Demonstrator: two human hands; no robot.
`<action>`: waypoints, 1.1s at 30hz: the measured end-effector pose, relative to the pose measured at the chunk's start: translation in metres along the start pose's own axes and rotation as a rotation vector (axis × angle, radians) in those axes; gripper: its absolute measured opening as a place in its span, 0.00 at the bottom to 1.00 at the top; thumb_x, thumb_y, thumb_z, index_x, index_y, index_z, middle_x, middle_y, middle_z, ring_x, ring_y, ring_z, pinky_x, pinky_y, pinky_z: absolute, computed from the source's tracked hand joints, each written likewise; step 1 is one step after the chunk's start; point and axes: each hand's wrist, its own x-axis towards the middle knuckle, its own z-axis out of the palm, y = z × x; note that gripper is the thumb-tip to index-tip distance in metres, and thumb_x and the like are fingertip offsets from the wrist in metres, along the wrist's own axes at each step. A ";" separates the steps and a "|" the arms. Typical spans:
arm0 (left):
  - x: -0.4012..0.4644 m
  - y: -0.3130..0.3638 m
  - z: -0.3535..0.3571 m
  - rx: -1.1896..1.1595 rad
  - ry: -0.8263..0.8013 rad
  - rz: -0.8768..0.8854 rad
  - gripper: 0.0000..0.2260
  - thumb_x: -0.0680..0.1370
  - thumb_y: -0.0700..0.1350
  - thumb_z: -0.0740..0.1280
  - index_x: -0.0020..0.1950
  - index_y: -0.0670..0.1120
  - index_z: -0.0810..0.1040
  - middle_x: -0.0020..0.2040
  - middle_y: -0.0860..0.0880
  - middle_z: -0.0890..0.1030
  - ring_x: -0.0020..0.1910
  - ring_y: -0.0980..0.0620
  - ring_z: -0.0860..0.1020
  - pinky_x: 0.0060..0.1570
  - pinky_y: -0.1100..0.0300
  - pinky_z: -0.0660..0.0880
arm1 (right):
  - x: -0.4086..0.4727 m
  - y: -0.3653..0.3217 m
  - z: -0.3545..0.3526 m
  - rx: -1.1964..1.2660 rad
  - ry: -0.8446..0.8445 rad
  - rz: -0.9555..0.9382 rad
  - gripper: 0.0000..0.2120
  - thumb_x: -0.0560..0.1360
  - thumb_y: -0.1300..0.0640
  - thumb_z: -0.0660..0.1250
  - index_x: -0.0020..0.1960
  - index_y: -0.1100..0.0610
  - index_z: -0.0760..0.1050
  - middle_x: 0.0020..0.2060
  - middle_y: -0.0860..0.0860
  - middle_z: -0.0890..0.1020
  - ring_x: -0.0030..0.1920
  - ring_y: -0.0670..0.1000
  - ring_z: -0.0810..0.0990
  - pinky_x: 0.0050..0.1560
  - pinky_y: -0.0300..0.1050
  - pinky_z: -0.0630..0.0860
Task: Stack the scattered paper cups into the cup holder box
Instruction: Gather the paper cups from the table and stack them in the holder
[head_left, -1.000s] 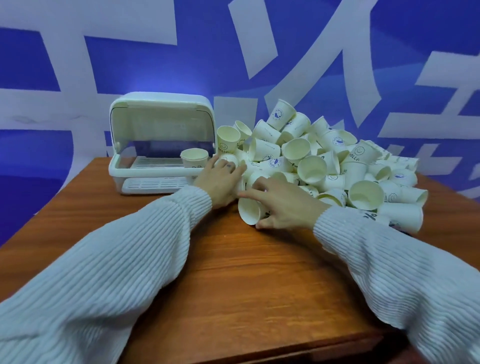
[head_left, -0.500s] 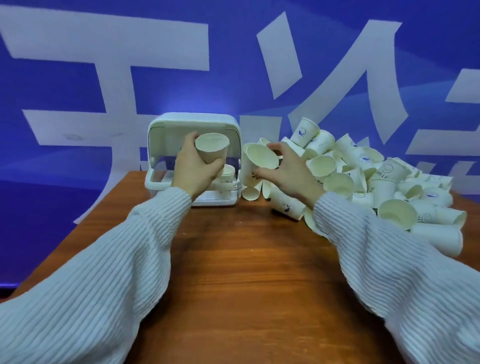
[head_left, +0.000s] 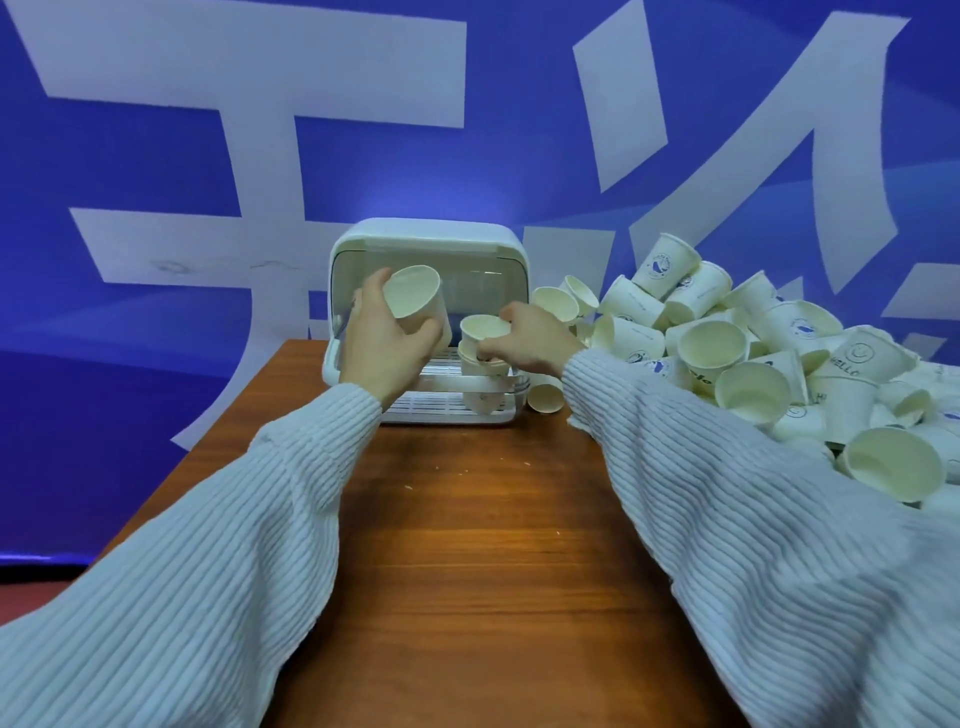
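Note:
A white cup holder box (head_left: 431, 236) with its lid raised stands at the far end of the table. My left hand (head_left: 382, 345) grips a cream paper cup (head_left: 415, 296) in front of the box's opening, mouth tilted toward me. My right hand (head_left: 530, 338) pinches the rim of a second cup (head_left: 483, 327), which sits nested in a cup (head_left: 480, 364) standing inside the box. A big pile of loose paper cups (head_left: 727, 343) lies to the right of the box.
The wooden table (head_left: 483, 545) stretches toward me, with its left edge running diagonally. One cup (head_left: 545, 397) lies on its side by the box's right corner. A blue wall with large white characters fills the background.
Both hands lifted a cup from the pile. The right hand has carried its cup left into the box onto the standing cup. The left hand holds its cup higher before the box.

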 end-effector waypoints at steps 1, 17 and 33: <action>0.001 -0.001 0.001 0.004 -0.002 0.003 0.35 0.75 0.52 0.72 0.79 0.50 0.62 0.75 0.48 0.70 0.71 0.47 0.70 0.67 0.51 0.69 | 0.001 0.000 0.001 -0.019 -0.055 0.001 0.30 0.72 0.43 0.73 0.67 0.58 0.73 0.54 0.52 0.80 0.53 0.54 0.80 0.51 0.49 0.76; 0.025 0.023 0.038 0.120 -0.222 0.128 0.33 0.76 0.47 0.71 0.79 0.51 0.62 0.72 0.46 0.69 0.69 0.45 0.71 0.69 0.46 0.71 | -0.005 0.019 -0.002 0.186 -0.122 -0.027 0.45 0.75 0.51 0.74 0.84 0.53 0.52 0.74 0.56 0.73 0.71 0.56 0.75 0.70 0.51 0.72; 0.008 0.001 0.064 0.714 -0.476 0.117 0.41 0.77 0.76 0.46 0.84 0.55 0.53 0.85 0.48 0.48 0.83 0.44 0.46 0.79 0.39 0.44 | -0.027 0.084 0.006 -0.447 -0.009 -0.111 0.29 0.74 0.37 0.68 0.72 0.46 0.73 0.71 0.52 0.73 0.68 0.57 0.74 0.65 0.57 0.74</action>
